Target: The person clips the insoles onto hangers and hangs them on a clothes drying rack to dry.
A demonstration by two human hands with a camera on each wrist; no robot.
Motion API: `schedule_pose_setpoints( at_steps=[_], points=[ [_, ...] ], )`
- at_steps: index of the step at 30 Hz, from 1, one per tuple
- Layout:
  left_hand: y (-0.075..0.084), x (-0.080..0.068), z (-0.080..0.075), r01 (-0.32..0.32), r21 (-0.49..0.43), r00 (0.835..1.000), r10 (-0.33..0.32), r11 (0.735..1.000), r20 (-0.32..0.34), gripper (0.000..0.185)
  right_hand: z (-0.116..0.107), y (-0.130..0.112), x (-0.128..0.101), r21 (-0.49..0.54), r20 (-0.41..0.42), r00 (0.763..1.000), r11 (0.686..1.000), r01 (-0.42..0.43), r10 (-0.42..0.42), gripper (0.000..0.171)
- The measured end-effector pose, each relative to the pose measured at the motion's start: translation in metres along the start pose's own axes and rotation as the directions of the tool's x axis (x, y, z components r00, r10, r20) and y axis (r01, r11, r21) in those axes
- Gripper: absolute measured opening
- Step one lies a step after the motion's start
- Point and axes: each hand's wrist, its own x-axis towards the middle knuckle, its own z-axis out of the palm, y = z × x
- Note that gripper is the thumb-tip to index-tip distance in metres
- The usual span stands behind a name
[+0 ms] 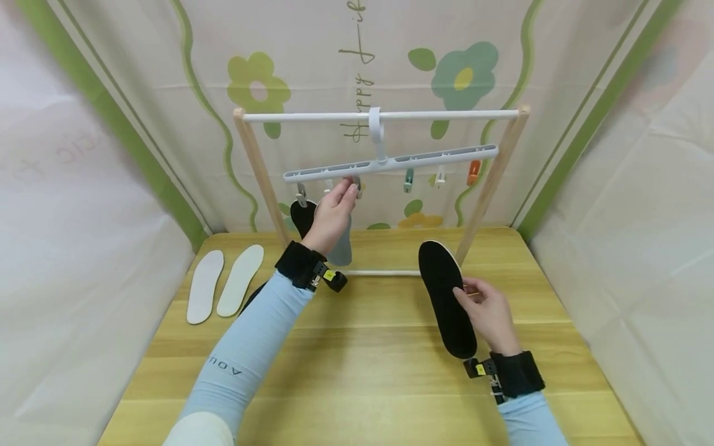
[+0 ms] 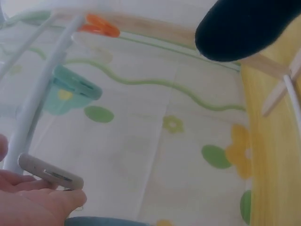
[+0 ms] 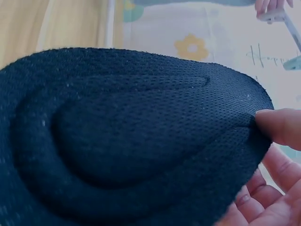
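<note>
My left hand [image 1: 333, 217] is raised to the hanger [image 1: 390, 163], its fingers pinching a grey clip [image 2: 51, 172] under the bar. A black insole [image 1: 302, 218] hangs from the leftmost clip [image 1: 301, 196]. Beside it is a grey insole [image 1: 341, 248], partly behind my left hand, so its upper end is hidden. On the right, my right hand [image 1: 491, 313] holds another black insole [image 1: 446, 297] above the table, thumb on its black face. The right wrist view shows the thumb [image 3: 280, 127] at its edge and fingers behind.
The hanger hooks over the white top rod [image 1: 446, 115] of a wooden-legged rack [image 1: 256, 167]. Green [image 1: 409, 180], white [image 1: 440, 176] and orange [image 1: 473, 172] clips hang on the right. Two pale insoles [image 1: 205, 287] lie on the table [image 1: 368, 371] at left; a dark object shows partly beneath my left arm.
</note>
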Motion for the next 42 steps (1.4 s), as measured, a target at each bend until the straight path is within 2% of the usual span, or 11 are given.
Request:
schedule_pose_setpoints(
  at_steps=[13, 22, 29, 42],
  points=[
    [0.001, 0.001, 0.005, 0.017, 0.009, 1.0, -0.017, 1.0, 0.009, 0.052, 0.03, -0.031, 0.017, 0.075, 0.082, 0.993, 0.994, 0.075, -0.081, 0.03],
    [0.001, -0.003, 0.008, -0.028, -0.023, 1.0, 0.028, 0.999, 0.002, 0.045, 0.047, -0.05, 0.03, 0.127, 0.128, 0.984, 0.986, 0.108, -0.124, 0.028],
    [0.004, -0.005, 0.014, -0.027, -0.038, 1.0, 0.027, 0.999, -0.014, 0.041, 0.061, -0.057, 0.038, 0.146, 0.139, 0.975, 0.977, 0.152, -0.173, 0.02],
    [0.013, -0.011, 0.02, -0.028, 0.033, 0.998, 0.029, 0.999, -0.058, 0.039, 0.069, -0.068, 0.049, 0.142, 0.153, 0.967, 0.973, 0.182, -0.203, 0.016]
  ],
)
